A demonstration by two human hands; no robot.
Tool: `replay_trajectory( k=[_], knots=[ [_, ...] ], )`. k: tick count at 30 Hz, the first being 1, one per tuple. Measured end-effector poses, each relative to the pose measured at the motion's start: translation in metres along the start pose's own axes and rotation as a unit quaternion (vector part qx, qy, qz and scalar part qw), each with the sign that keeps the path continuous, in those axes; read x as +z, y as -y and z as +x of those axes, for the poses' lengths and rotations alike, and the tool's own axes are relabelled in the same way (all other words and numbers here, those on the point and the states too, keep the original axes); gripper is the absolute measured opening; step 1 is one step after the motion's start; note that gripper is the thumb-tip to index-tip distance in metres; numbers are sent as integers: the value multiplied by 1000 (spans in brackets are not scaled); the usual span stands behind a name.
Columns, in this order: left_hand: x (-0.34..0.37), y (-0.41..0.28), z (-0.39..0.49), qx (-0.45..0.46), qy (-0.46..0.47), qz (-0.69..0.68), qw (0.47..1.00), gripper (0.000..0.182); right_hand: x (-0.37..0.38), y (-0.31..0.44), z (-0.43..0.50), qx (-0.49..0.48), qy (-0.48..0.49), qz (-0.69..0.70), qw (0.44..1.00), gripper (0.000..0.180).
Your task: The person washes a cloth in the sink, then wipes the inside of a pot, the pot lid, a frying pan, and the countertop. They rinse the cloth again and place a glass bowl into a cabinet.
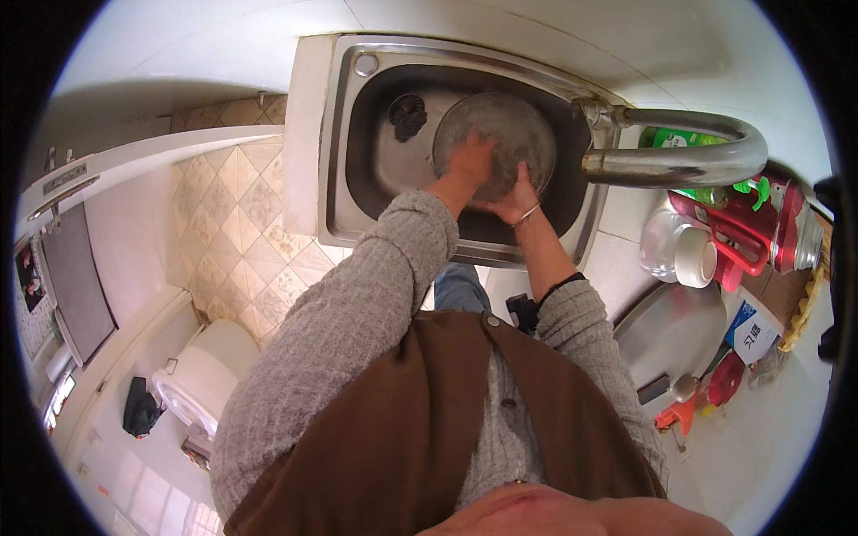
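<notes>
A round, shallow, grey vessel or lid (529, 127) lies tilted in the stainless steel sink (395, 164), its exact kind unclear. My left hand (472, 161) rests on its upper face, blurred and with fingers curled; whether anything is under the fingers is hidden. At the near rim, my right hand (513, 201), a bangle on its wrist, holds the round vessel or lid with the thumb raised over the face. Left of both hands, a dark clump (407, 126) sits at the sink's drain.
A thick curved metal faucet (677, 167) reaches over the sink's right side. On the counter at right stand a clear jar with a white lid (677, 251), a red jug (734, 231), a green bottle (684, 139) and a large metal lid (677, 328). Tiled floor (234, 201) shows at left.
</notes>
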State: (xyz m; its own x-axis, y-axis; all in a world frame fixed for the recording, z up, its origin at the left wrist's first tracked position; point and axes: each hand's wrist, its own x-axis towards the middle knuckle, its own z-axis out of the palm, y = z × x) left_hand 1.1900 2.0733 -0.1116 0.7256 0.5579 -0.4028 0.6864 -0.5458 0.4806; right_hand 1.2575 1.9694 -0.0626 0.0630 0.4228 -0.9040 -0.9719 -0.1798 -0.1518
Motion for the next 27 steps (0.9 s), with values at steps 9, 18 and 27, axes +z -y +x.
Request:
replay_trajectory(
  k=[9,18,27],
  knots=[
    [-60,-67,-69,102,-36,-276,955,36,-24,24,19,-105,187,72,974,43],
    [-93,0,-42,51,-142,-135,979,33,2,35,-34,-253,9,-199,947,32],
    [-171,-20,-65,-22,-49,-371,927,32,17,52,-88,-479,-139,-512,699,49]
  ],
)
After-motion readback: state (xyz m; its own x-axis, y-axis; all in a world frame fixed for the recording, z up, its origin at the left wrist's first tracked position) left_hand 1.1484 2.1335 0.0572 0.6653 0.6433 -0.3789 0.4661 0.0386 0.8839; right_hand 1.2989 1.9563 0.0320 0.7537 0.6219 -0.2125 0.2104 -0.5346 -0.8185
